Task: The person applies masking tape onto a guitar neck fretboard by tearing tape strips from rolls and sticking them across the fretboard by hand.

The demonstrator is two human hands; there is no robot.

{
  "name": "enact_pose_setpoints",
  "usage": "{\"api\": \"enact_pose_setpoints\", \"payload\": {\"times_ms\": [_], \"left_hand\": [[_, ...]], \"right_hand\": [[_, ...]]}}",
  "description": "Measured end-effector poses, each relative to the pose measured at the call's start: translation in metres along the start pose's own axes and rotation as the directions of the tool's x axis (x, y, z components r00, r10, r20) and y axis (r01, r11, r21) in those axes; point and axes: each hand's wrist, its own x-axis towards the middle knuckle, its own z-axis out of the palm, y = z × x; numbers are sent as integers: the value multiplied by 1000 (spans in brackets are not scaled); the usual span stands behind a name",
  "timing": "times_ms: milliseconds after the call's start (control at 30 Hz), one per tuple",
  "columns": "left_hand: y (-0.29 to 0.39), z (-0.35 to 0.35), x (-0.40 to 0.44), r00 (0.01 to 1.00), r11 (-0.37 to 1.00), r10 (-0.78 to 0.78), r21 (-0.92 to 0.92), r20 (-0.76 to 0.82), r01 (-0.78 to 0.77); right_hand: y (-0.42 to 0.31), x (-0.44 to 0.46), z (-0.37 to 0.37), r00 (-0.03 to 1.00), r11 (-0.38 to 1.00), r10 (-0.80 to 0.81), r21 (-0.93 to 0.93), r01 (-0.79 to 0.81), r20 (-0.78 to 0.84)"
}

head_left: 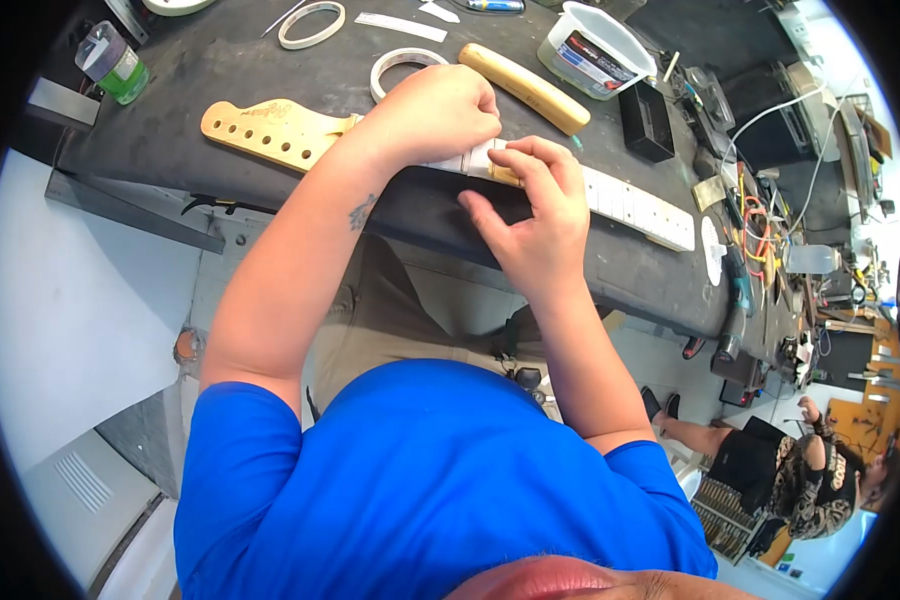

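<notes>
A light wooden guitar neck (pixel 270 128) lies along the bench's near edge, headstock to the left. Whitish strips cover its fretboard (pixel 635 207). Over the middle of the neck is my left hand (pixel 435 112), with its fingers curled in; what they pinch, if anything, is hidden. Just to its right, my right hand (pixel 545 205) has its fingertips at the fretboard and its thumb spread away below. A roll of tape (pixel 378 73) lies partly behind my left hand. Beyond the neck rests a long, rounded wooden piece (pixel 525 88).
The dark bench (pixel 170 135) holds a green bottle (pixel 120 75), another tape ring (pixel 312 26), a ruler (pixel 402 27), a plastic tub (pixel 595 55) and a black box (pixel 647 122). Tools and cables crowd the right side. Another person (pixel 770 465) sits at lower right.
</notes>
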Motion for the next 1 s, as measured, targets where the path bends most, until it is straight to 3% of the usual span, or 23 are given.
{"api": "enact_pose_setpoints", "payload": {"times_ms": [133,433,1000], "left_hand": [[-2,1,1,1000,1000,20,15,-12,-19],[1,9,-1,988,996,43,79,-146,-32],[-2,12,2,989,993,39,113,-140,-23]], "right_hand": [[10,-4,3,998,997,-64,-46,63,-3],[6,-2,0,1000,997,-29,-74,30,7],[8,-3,0,999,995,-38,-93,41,36]]}}
